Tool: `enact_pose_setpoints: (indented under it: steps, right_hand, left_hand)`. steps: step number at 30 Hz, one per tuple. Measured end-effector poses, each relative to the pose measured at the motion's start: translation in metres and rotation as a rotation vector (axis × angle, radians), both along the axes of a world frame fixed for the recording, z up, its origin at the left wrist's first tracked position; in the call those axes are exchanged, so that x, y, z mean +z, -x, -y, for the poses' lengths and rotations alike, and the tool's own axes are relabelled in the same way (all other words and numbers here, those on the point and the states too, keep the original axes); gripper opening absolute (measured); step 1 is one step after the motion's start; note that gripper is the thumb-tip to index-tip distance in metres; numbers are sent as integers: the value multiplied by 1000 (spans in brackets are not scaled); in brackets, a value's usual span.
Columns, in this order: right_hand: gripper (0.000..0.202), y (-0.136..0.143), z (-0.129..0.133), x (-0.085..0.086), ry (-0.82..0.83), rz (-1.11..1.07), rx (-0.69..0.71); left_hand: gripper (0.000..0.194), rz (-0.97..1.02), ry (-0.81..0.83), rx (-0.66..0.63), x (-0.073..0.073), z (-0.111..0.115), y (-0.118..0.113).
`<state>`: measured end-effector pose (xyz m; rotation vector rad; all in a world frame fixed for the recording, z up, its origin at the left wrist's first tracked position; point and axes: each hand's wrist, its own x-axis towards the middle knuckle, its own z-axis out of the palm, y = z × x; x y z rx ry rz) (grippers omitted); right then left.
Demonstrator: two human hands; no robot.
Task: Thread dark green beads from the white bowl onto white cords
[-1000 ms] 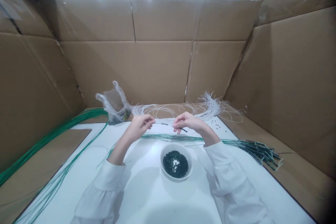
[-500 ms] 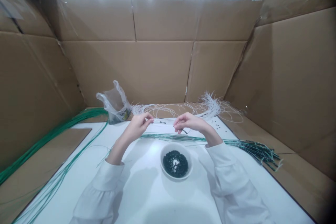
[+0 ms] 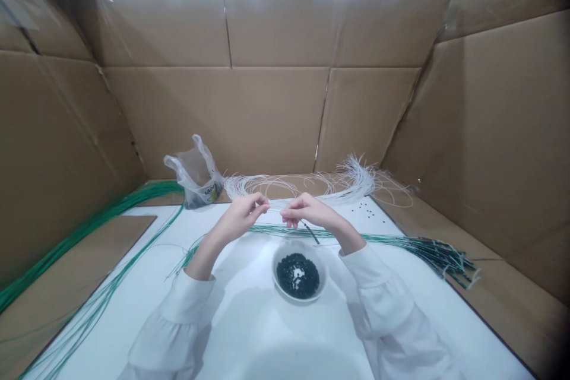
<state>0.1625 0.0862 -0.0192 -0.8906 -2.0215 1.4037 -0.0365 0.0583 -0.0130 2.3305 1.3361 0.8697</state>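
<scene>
My left hand (image 3: 247, 212) is closed in a pinch on one part of a thin white cord (image 3: 275, 209). A short way to the right, my right hand (image 3: 308, 212) pinches the same cord, its other fingers curled below. From under the right hand hangs a short dark beaded length (image 3: 310, 232), slanting down to the right. Nearer to me stands a white bowl (image 3: 297, 247) with small dark beads (image 3: 297, 285) heaped round a bare patch. Behind it, under both hands, a bundle of green strands (image 3: 383, 238) runs across the table.
A clear plastic bag (image 3: 196, 175) stands at the back left, beside coiled white cords (image 3: 356, 181). Loose dark beads (image 3: 366, 212) lie at the back right. More green strands (image 3: 102, 219) run along the left. Cardboard walls (image 3: 267, 113) enclose the white table (image 3: 285, 332).
My hands have come closer together. The row of dark beads seen between them is no longer visible there, and more of the beaded length hangs below my right hand.
</scene>
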Motion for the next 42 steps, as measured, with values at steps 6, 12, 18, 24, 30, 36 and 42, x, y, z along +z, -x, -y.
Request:
enact_pose_setpoints:
  steps: [6, 12, 18, 24, 30, 36, 42]
  right_hand:
    - [28, -2, 0, 1, 42, -26, -26]
    - [28, -3, 2, 5, 195, -50, -37]
    - [36, -4, 0, 3, 344, -127, -25]
    - [33, -11, -2, 3, 336, -91, -32]
    - [31, -8, -3, 1, 279, -172, -88]
    - [28, -8, -3, 3, 257, -138, -74]
    - [27, -13, -1, 6, 281, -110, -65]
  left_hand:
    - [18, 11, -2, -2, -3, 0, -6]
    - [18, 13, -36, 1, -4, 0, -8]
    - [18, -23, -70, 35, -3, 3, -9]
    - [19, -13, -79, 39, -4, 1, -8]
    - [19, 62, -28, 1, -3, 2, -9]
    - [18, 43, -52, 44, -3, 1, -6]
    - [18, 10, -62, 63, 1, 3, -5]
